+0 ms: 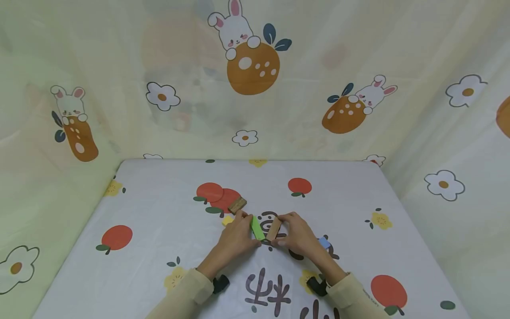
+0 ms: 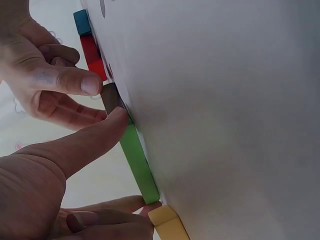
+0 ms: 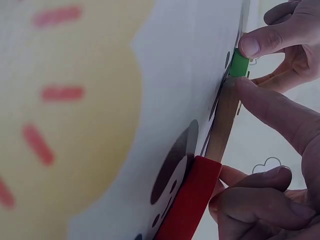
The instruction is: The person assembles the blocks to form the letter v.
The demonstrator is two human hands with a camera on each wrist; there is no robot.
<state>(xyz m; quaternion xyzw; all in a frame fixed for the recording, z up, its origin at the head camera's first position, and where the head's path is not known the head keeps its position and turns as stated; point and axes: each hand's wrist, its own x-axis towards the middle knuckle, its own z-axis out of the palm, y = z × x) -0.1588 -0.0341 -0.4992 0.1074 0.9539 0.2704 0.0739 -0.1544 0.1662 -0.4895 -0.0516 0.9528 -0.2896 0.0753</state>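
A green block (image 1: 257, 228) stands angled on the table, pinched lengthwise between the thumb and fingers of my left hand (image 1: 236, 237). Just right of it, my right hand (image 1: 299, 237) pinches a light brown block (image 1: 273, 229) the same way. The two blocks slant toward each other, their near ends close together. In the left wrist view the green block (image 2: 139, 162) meets the brown block (image 2: 111, 97) beside the left thumb. The right wrist view shows the brown block (image 3: 223, 117) with the right thumb at its green-block end, and a red block (image 3: 190, 200) by the right fingers.
A dark brown block (image 1: 237, 205) lies behind my left hand, with a yellow block (image 1: 227, 220) near its fingers. Beside my right wrist is a blue block (image 1: 324, 243). A printed cloth (image 1: 151, 274) covers the table; patterned curtains (image 1: 179, 53) surround it.
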